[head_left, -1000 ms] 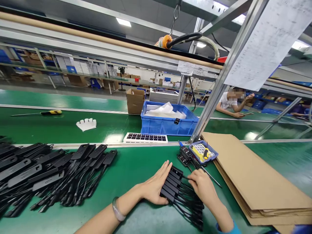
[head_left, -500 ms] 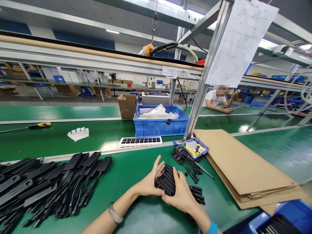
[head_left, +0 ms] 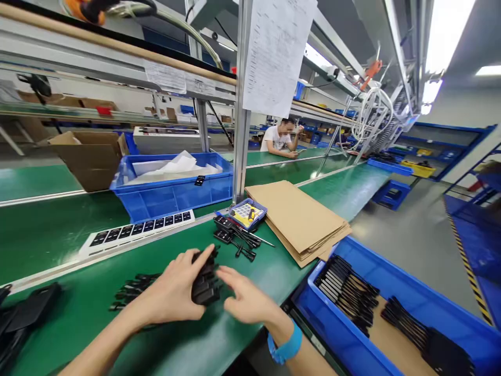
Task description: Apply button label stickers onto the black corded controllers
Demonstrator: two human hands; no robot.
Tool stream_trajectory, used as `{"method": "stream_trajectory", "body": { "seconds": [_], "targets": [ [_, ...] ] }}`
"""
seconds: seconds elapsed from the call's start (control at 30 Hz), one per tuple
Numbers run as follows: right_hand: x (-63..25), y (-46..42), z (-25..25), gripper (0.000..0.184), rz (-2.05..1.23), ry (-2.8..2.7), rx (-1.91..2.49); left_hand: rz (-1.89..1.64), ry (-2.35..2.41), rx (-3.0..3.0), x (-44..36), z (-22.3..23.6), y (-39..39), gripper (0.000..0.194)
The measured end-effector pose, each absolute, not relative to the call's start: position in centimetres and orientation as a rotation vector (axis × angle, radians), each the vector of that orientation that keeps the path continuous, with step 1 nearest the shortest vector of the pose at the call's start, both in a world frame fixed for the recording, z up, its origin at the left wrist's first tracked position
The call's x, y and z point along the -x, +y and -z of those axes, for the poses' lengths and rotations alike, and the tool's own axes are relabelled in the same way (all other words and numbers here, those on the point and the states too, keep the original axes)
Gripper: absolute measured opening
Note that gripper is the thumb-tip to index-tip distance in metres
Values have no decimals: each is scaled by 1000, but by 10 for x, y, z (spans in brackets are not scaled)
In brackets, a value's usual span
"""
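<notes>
In the head view, my left hand (head_left: 178,287) is wrapped round a stack of black plastic cable boxes (head_left: 205,284), its thumb below and fingers above. Their short leads with black connectors (head_left: 135,287) stick out leftward beneath my wrist. My right hand (head_left: 246,295) is just right of the stack, thumb and fingers spread, holding nothing; whether its fingertips touch the boxes I cannot tell. Beyond the hands, a few similar black boxes with leads (head_left: 230,230) lie on the green bench. At the lower left edge more black boxes (head_left: 29,313) are blurred and partly cut off.
A blue bin (head_left: 391,282) at the right holds rows of black cabled boxes on cardboard. Flat cardboard sheets (head_left: 293,214) lie beside a small blue tray (head_left: 247,213). A label strip (head_left: 136,232) fronts a blue crate (head_left: 176,190). A metal post (head_left: 240,104) rises behind; a person (head_left: 279,138) sits farther off.
The view has swung right, bringing the blue bin into sight. The stack has turned so its leads point left. My right hand has let go of it; my left hand keeps hold.
</notes>
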State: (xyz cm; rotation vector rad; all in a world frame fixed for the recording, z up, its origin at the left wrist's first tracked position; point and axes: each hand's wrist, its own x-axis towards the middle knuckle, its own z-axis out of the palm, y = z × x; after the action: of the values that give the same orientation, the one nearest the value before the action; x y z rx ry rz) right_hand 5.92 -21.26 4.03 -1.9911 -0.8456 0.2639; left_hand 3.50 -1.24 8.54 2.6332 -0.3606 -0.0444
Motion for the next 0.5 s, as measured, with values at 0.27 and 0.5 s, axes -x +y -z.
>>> {"method": "stream_trajectory", "body": {
  "seconds": [0.27, 0.5],
  "targets": [
    [-78, -214, -3, 51, -302, -326, 1407, 244, -297, -2430, -27, -38, -4, 109],
    [-74, -150, 1, 73, -309, -201, 1295, -320, 284, -1524, -24, -10, -25, 77]
  ]
}}
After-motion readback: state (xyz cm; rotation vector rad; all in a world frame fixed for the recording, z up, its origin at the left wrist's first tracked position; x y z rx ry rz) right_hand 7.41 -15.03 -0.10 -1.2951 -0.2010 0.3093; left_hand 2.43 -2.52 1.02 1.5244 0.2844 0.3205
